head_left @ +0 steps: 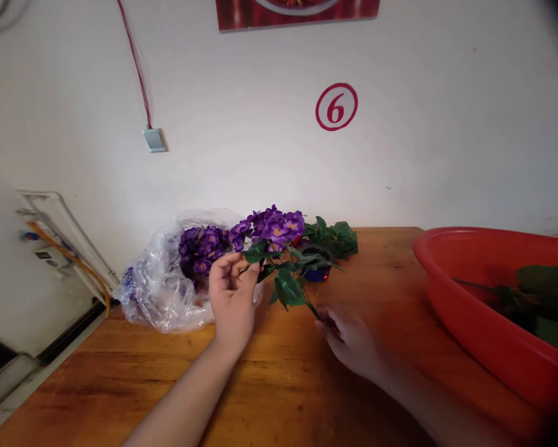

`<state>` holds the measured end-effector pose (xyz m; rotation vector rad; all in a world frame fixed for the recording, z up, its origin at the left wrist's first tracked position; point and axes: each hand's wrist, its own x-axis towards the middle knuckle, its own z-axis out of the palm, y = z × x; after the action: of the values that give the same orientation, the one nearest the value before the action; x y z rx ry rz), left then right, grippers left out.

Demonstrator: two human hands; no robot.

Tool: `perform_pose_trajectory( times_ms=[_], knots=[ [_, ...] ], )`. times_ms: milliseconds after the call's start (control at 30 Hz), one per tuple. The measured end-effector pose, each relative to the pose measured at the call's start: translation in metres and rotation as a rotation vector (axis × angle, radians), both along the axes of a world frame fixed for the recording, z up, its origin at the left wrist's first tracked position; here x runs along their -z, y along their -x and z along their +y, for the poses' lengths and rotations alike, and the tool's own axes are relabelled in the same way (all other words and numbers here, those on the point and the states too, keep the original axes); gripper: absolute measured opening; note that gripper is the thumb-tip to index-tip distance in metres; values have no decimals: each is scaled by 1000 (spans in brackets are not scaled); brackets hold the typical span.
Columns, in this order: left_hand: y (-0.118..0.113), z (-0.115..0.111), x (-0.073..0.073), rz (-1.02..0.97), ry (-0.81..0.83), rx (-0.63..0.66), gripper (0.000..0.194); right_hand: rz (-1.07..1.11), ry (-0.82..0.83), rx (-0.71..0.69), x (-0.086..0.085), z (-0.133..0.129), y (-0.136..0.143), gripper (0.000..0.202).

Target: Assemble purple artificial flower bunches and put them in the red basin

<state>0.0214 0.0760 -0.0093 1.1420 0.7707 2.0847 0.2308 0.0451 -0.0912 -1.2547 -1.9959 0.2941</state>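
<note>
A bunch of purple artificial flowers with green leaves is held above the table between my two hands. My right hand is closed around the lower end of its stem. With thumb and fingers, my left hand pinches one of the leaves just below the blossoms. Left of it, more purple flowers lie in a crumpled clear plastic bag. Behind the held stem sit a dark blue round object with a small red light and some loose green leaves.
The wooden table stands against a white wall with a red circled number. A large red plastic basin at the right holds green leaves and stems. White pipes run beyond the table's left edge.
</note>
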Motion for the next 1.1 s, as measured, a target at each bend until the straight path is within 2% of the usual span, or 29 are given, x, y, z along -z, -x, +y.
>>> perform_pose_trajectory(
  times_ms=[100, 233, 300, 400, 467, 567, 633, 767, 933, 1100],
  knots=[
    [3, 2, 2, -111, -74, 79, 40, 21, 51, -24, -1, -1, 1, 14],
    [7, 2, 5, -181, -68, 304, 26, 31, 71, -31, 2, 0, -1, 15],
    [6, 1, 3, -201, -12, 358, 27, 40, 70, -32, 6, 2, -4, 16],
    [5, 1, -1, -252, 118, 354, 32, 46, 46, -19, 13, 6, -8, 15],
    [5, 2, -2, -272, 182, 338, 24, 34, 1, -3, 16, 8, -9, 13],
    [5, 5, 1, -261, 207, 345, 11, 18, -75, -6, 17, 12, -11, 10],
    [5, 7, 4, -215, 217, 379, 16, 19, -92, -28, 17, 12, -11, 11],
    [3, 8, 7, -73, 280, 457, 20, 39, -33, -20, 15, 11, -12, 11],
    [3, 9, 5, -2, 352, 461, 24, 67, 33, -29, 13, 10, -12, 13],
    [3, 10, 6, 22, 349, 476, 13, 112, 90, -30, 11, 10, -12, 12]
  ],
)
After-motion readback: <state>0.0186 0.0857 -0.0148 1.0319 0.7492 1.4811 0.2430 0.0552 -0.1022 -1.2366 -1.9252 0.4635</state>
